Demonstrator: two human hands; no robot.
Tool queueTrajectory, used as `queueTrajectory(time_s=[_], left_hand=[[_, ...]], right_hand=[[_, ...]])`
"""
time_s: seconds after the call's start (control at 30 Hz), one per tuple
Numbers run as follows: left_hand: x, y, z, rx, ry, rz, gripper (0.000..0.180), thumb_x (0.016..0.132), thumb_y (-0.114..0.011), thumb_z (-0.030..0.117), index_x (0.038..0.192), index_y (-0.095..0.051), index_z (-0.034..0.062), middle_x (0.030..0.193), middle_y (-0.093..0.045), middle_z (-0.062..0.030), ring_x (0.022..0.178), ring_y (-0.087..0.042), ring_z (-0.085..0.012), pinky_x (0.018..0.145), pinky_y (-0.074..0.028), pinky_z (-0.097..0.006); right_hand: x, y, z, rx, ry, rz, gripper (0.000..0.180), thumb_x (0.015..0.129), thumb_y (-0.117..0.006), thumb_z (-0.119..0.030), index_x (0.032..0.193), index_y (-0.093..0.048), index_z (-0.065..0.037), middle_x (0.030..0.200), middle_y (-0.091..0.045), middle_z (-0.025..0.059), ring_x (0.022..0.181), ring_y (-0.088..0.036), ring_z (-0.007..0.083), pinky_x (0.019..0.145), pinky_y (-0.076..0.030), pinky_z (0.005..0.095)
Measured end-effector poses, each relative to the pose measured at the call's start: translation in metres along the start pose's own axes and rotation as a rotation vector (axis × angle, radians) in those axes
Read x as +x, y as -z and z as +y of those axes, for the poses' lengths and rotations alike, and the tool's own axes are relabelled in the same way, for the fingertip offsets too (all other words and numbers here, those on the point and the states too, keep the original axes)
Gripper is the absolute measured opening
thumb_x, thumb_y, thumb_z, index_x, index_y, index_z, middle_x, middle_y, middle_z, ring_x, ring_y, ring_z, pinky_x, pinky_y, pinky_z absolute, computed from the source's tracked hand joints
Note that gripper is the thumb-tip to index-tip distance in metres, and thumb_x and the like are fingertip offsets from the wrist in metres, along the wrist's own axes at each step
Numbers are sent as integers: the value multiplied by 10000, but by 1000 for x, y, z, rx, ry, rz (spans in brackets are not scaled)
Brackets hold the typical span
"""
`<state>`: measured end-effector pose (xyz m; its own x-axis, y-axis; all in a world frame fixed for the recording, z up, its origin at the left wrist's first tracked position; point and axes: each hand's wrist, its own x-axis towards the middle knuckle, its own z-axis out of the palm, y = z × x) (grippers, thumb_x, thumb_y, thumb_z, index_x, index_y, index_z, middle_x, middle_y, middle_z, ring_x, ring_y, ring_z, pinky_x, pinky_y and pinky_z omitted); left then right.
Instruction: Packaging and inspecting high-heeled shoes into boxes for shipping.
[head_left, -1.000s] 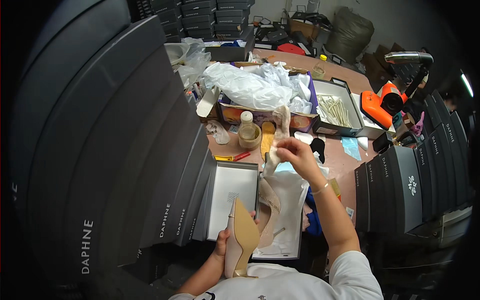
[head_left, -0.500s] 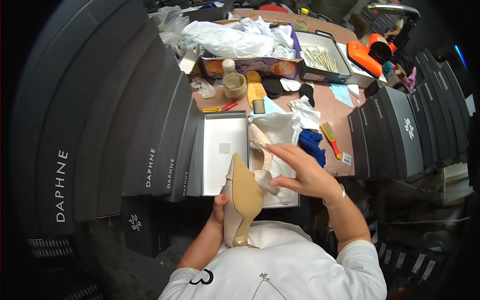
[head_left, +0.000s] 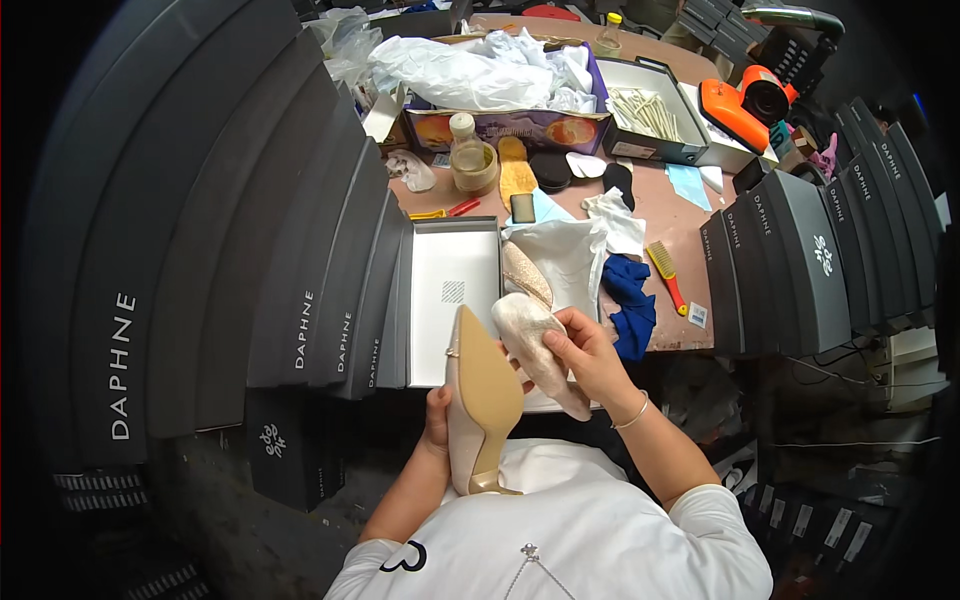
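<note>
My left hand point(head_left: 437, 418) grips a beige pointed-toe high heel point(head_left: 488, 388), toe up, its tan sole and thin heel turned toward the right. Just beside it, my right hand point(head_left: 590, 352) is closed on a pale, oblong, soft-looking pad point(head_left: 538, 340) with greyish smudges; its exact kind is unclear. The pad's left edge comes close to the shoe; whether they touch I cannot tell. Behind the pad, a second, glittery pinkish shoe point(head_left: 527, 272) lies on white tissue paper point(head_left: 565, 262), partly hidden. An open shoebox part with a white inside point(head_left: 455, 265) lies left of the tissue.
Dark shoeboxes point(head_left: 300, 240) rise at left, and more boxes point(head_left: 780, 260) stand at right. On the table are a blue cloth point(head_left: 630, 300), a red-and-yellow brush point(head_left: 667, 278), a bottle point(head_left: 467, 155), a carton of white bags point(head_left: 560, 125) and an orange tool point(head_left: 733, 113).
My right hand has gone from spread fingers by the boxed shoe to a grip on the pale pad, which now stands up beside the held heel. My left hand stays almost in place.
</note>
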<state>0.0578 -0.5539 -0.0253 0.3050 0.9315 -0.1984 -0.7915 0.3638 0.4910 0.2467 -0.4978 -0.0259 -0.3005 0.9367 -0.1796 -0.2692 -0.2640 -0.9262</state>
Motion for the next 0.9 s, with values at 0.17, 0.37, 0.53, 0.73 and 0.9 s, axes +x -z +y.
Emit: queueTrajectory(time_s=[0.17, 0.37, 0.53, 0.73, 0.9], left_hand=[[1, 15, -2, 50, 137, 10, 998, 696, -656, 613, 1426, -311, 26, 1254, -511, -155, 1197, -535, -307, 1050, -431, -447], [-2, 21, 0, 23, 153, 79, 848, 747, -666, 493, 1382, -369, 16, 1187, -554, -122, 1074, -585, -219, 909, -513, -341], [-2, 16, 0, 80, 148, 84, 860, 752, -665, 474, 1398, -346, 5, 1209, -539, -124, 1079, -575, -204, 909, -503, -321], [3, 8, 3, 89, 148, 2, 971, 735, -664, 521, 1451, -279, -10, 1294, -488, -163, 1148, -544, -213, 945, -483, -302], [5, 13, 8, 44, 234, -126, 906, 762, -644, 496, 1434, -312, -12, 1286, -501, -143, 1151, -536, -189, 961, -461, -288]], right_hand=[[-7, -3, 4, -206, 182, 57, 379, 936, -592, -29, 1286, -446, -41, 1025, -594, 47, 838, -554, 65, 708, -478, 215], [-13, 6, -22, -916, 342, -141, 424, 884, -640, -19, 1298, -563, -67, 955, -625, 76, 818, -608, 132, 698, -500, 256], [-17, 8, -22, -723, 42, -116, 294, 794, -750, -97, 1061, -664, -9, 836, -597, 94, 709, -588, 157, 634, -477, 274], [-16, 3, -26, -1041, 479, -30, 191, 777, -761, -77, 926, -664, -6, 903, -598, 93, 771, -630, 168, 653, -511, 274], [-17, 0, -30, -793, 243, -157, 198, 772, -741, -37, 954, -667, -18, 930, -600, 87, 842, -635, 208, 705, -526, 302]])
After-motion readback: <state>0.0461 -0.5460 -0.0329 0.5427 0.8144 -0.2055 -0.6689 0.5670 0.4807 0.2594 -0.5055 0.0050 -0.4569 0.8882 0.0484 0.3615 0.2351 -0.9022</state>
